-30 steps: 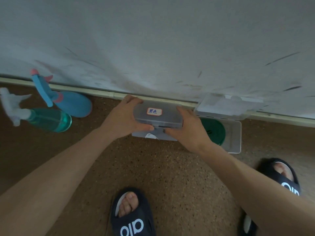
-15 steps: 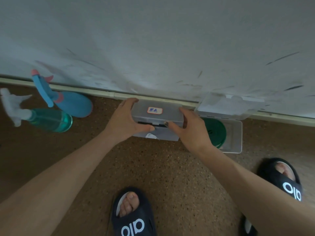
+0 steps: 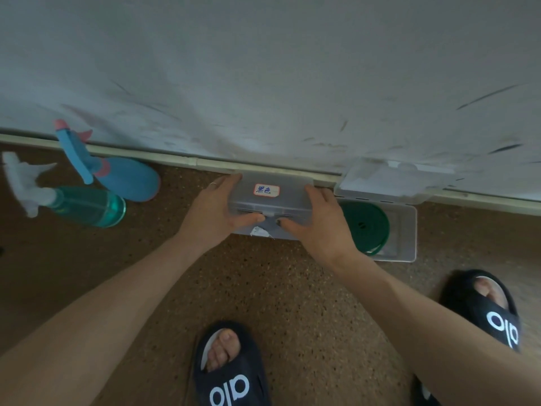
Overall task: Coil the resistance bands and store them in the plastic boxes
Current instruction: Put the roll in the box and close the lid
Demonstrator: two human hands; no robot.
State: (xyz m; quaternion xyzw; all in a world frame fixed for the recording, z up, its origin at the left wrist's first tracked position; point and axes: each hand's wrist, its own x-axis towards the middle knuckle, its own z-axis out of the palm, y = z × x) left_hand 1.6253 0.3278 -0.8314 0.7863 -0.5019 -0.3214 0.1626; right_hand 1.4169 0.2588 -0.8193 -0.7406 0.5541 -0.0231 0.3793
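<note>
Hands (image 3: 272,221) flanking labelled box (image 3: 270,197)

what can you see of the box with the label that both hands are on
The labelled box is a translucent grey plastic case, lid down, with a white red-edged sticker bearing blue handwriting on the lid. It lies on the speckled brown floor against the wall's baseboard, beside an open box holding a green coiled band. The left hand and right hand grip its ends, thumbs meeting at the front latch. A white scrap sticks out beneath its front edge.
</note>
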